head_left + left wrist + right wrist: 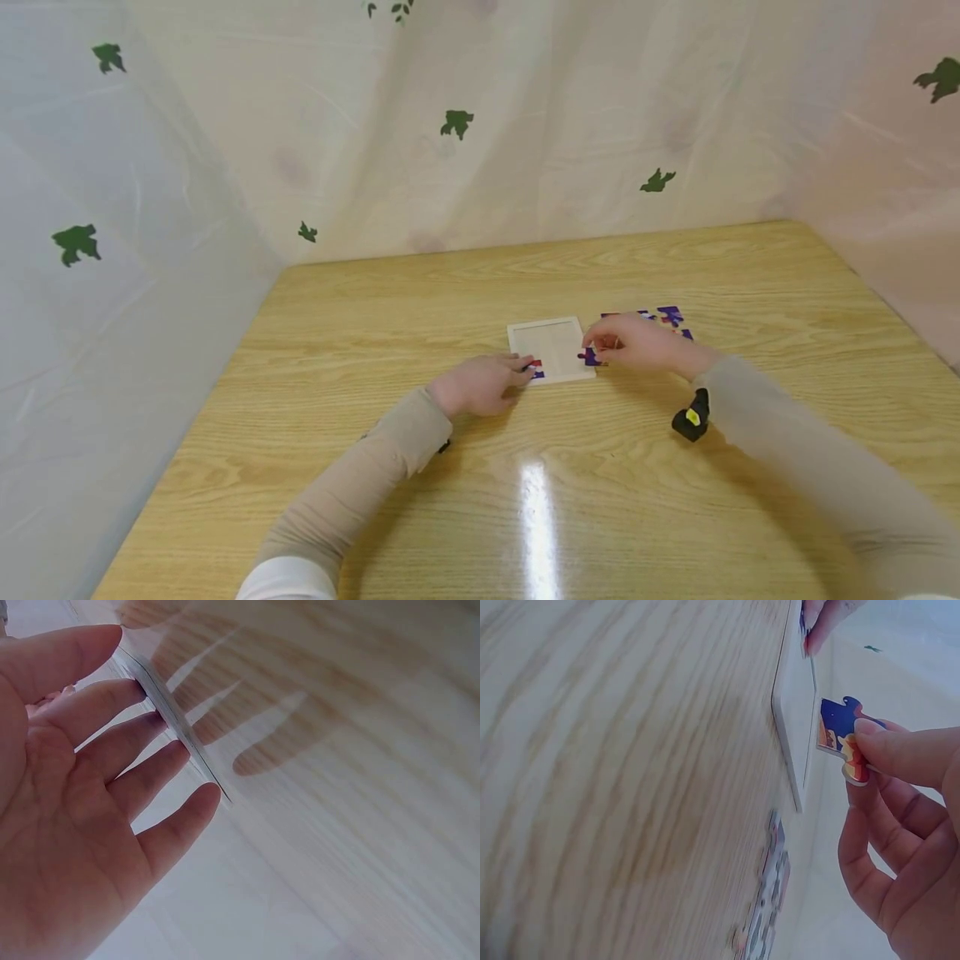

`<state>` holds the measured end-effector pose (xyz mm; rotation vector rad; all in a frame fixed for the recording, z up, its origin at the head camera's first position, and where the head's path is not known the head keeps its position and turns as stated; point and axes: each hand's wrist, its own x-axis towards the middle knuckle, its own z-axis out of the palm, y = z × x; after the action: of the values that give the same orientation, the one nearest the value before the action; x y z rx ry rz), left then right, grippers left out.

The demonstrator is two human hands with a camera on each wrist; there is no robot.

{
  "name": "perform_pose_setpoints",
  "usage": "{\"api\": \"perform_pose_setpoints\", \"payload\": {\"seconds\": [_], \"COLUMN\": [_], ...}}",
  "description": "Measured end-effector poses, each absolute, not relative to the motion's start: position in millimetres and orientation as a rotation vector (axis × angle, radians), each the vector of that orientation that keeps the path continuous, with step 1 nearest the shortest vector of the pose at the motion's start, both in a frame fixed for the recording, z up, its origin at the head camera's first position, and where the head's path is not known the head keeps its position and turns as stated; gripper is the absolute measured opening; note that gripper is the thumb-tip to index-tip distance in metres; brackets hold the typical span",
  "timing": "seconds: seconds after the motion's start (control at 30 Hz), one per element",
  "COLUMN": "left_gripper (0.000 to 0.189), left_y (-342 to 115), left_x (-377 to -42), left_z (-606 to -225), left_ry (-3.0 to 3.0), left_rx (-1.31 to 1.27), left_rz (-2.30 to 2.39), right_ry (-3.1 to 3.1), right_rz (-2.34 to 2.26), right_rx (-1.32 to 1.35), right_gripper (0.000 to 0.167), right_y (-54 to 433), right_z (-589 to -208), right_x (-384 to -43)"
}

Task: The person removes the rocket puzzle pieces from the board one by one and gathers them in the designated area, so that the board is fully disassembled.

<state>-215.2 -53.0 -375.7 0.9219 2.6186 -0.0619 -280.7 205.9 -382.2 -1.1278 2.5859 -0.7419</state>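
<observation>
Between thumb and fingers my right hand [637, 340] pinches a jigsaw puzzle piece [843, 727], dark blue with orange and yellow, just above the right side of a pale puzzle frame [550, 322]. One other piece [537, 374] lies in the frame's lower left corner. My left hand [486, 385] reaches that corner with its fingers extended, and its fingertips touch there. In the left wrist view the fingers of the left hand [97, 780] are nearly straight along the frame's edge [180, 727]. Part of the corner piece is hidden under these fingers.
More puzzle pieces [670, 316] lie on the wooden table [420, 300] right of the frame, partly covered by my right hand. A pale curtain [525, 183] with green leaf-like shapes hangs behind the table. A black wrist camera [692, 418] sits on the right sleeve.
</observation>
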Motion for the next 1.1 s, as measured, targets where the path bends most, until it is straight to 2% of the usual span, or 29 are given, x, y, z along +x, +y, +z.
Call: {"api": "perform_pose_setpoints", "payload": {"seconds": [0.47, 1.1], "left_gripper": [0.048, 0.047], "left_y": [-53.7, -53.3], "left_x": [-215.2, -212.7], "left_z": [-376.4, -376.2], "left_ry": [2.634, 2.643], "left_rx": [0.951, 0.959], "left_rz": [-0.074, -0.085], "right_ry": [2.636, 2.6], "right_rz": [-0.759, -0.712], "right_rx": [-1.059, -0.938], "right_gripper": [0.023, 0.018], "right_y": [237.6, 269.1], "right_z": [-376.5, -377.1], "right_x": [-281.0, -282.7]}}
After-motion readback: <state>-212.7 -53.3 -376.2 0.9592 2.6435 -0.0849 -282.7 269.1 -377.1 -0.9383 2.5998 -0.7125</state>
